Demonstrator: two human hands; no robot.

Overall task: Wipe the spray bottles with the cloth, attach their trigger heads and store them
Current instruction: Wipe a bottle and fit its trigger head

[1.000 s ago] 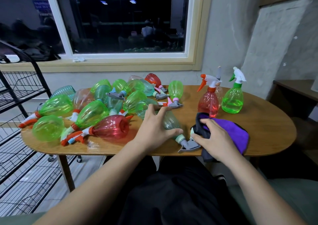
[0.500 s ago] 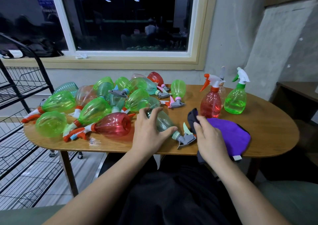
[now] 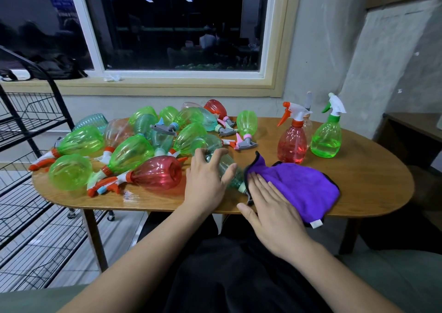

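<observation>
A grey-green spray bottle (image 3: 230, 172) lies on its side near the front edge of the wooden table (image 3: 373, 183). My left hand (image 3: 207, 181) grips its body, fingers curled over the top. My right hand (image 3: 270, 207) lies flat with straight fingers on the left end of the purple cloth (image 3: 303, 186), covering the bottle's trigger head. Several green and red spray bottles (image 3: 130, 152) lie in a heap on the table's left half. A red bottle (image 3: 292, 143) and a green bottle (image 3: 327, 138) stand upright at the back right with heads on.
A black wire rack (image 3: 26, 131) stands to the left of the table. A third, pale bottle (image 3: 308, 123) stands behind the red one. A dark side table (image 3: 411, 126) sits at the far right. The window wall is behind the table.
The cloth has spread out flatter on the table. My right hand has flattened on the cloth over the trigger head. My left hand keeps its hold on the bottle.
</observation>
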